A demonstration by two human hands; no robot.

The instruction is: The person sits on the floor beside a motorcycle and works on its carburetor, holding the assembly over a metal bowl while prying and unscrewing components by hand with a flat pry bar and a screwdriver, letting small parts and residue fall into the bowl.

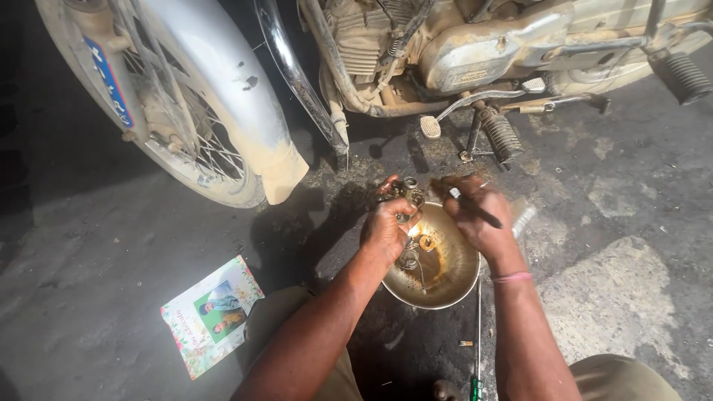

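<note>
**Apprentice:** Oil-stained grey concrete floor, dusty all over. Taking the round dented metal bowl as the marker, what sits nearest us?

**Mechanic:** Just this side of the bowl lies a thin metal rod with a green handle. Well off to the bowl's left lies a flower-bordered printed card with a photo on it.

**Apprentice:** And in the bowl?

**Mechanic:** Brownish liquid, with a small brass ring and a few small metal bits resting in it.

**Apprentice:** The hands?

**Mechanic:** Both above the bowl's far rim. The left hand is closed around a small grimy metal engine part with round openings. The right hand is closed around a dark slim tool, its tip pointing toward that part.

**Apprentice:** How would you do it well?

**Mechanic:** I'd keep the part over the bowl, so that anything loosened drops in rather than onto the floor. Grip it firmly, work the tool tip gently, and turn the part rather than your wrist.

**Apprentice:** Beyond the bowl?

**Mechanic:** The dust-caked silver motorcycle, its ribbed black footpeg closest, the spoked front wheel farther left.
</note>
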